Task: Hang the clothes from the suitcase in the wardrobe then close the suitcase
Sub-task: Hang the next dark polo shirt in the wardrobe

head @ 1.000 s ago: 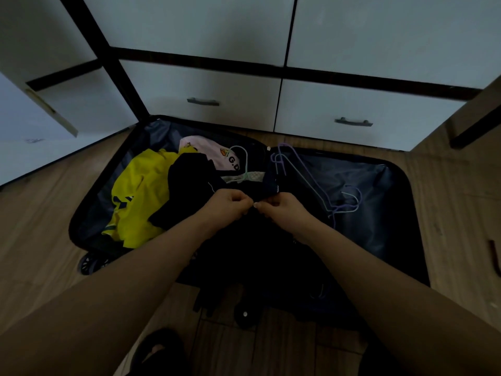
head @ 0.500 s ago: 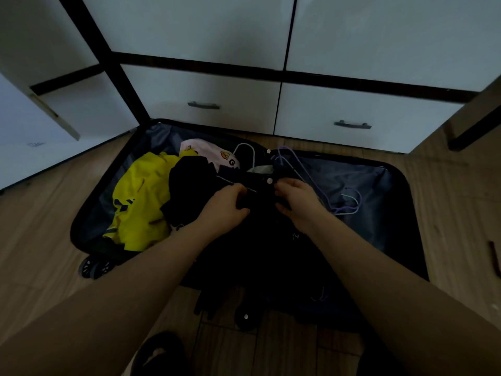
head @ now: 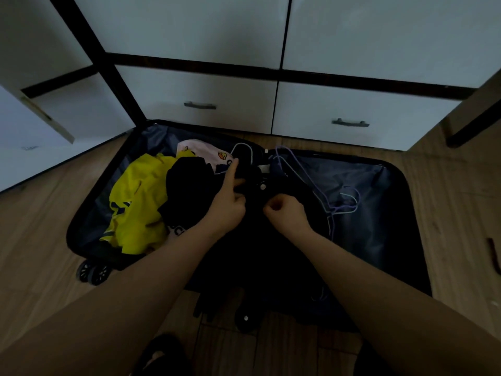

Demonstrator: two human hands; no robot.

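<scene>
Dim view: my hands work a dark buttoned garment [head: 271,240] over the open black fabric-lined suitcase [head: 379,213].
Right hand [head: 287,213] fingers curl, apparently pinching its fabric; left hand [head: 227,210] index finger points out, its grip hidden in shadow.

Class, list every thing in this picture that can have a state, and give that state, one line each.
suitcase: open flat on the floor
black garment: spread across the suitcase, partly buttoned
yellow garment: crumpled in the suitcase's left half
pink garment: lying behind the yellow one
purple hangers: loose in the right half
left hand: forefinger extended, other fingers at the black garment
right hand: pinching the black garment
drawers: shut
</scene>
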